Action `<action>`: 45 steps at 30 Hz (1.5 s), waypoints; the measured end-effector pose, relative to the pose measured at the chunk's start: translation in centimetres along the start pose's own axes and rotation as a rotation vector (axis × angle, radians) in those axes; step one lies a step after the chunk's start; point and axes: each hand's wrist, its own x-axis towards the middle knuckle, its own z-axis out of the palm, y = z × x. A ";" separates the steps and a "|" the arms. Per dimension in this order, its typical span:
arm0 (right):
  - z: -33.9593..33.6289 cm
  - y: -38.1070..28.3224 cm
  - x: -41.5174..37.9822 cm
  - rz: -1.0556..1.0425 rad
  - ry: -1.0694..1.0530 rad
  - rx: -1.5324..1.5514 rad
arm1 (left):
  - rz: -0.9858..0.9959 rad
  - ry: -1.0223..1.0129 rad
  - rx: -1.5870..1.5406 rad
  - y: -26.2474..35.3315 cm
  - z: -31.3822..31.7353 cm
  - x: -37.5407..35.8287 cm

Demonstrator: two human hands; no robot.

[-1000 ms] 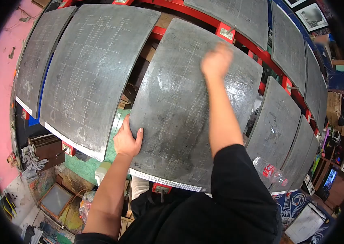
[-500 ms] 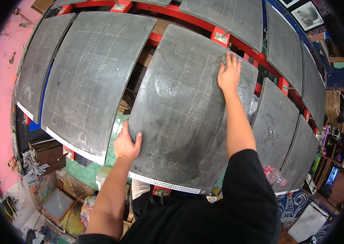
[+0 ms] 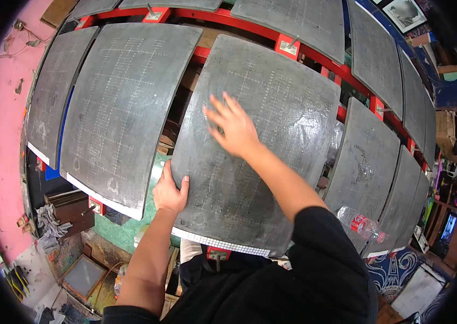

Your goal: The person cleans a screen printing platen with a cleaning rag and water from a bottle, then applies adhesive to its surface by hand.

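Note:
A dark grey board (image 3: 255, 183) with faint white ruled marks lies in front of me, a white gridded strip along its near edge. My left hand (image 3: 171, 190) is at the board's left edge, its thumb on top and its other fingers at the side, partly hidden. Over the board's upper left part is my right hand (image 3: 234, 127), fingers spread and slightly blurred, holding nothing. Whether its palm touches the surface I cannot tell. Wet-looking shine shows on the board's right side.
Similar grey boards (image 3: 125, 108) sit on a red metal frame (image 3: 250, 26) to the left, right and beyond. A clear plastic bottle (image 3: 362, 223) with a red label lies on the right. A framed screen (image 3: 83, 274) stands at lower left.
My right hand has moved left across the board from its upper right part. My left hand stays at the left edge. The bottle shows more fully as the view has shifted slightly.

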 end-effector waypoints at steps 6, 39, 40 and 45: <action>-2.4 2.8 0.5 -0.021 -0.115 -0.224 | 0.006 0.016 -0.010 0.1 -0.3 0.2; 1.2 -2.9 2.4 0.075 -0.142 -0.149 | 0.002 -0.021 -0.050 -0.3 -0.7 0.2; 0.5 -3.4 1.0 0.075 -0.150 -0.147 | -0.004 -0.027 -0.052 -0.5 -0.7 0.2; 0.3 1.3 3.6 0.068 -0.062 -0.254 | 0.039 0.007 -0.058 -1.0 -0.2 0.4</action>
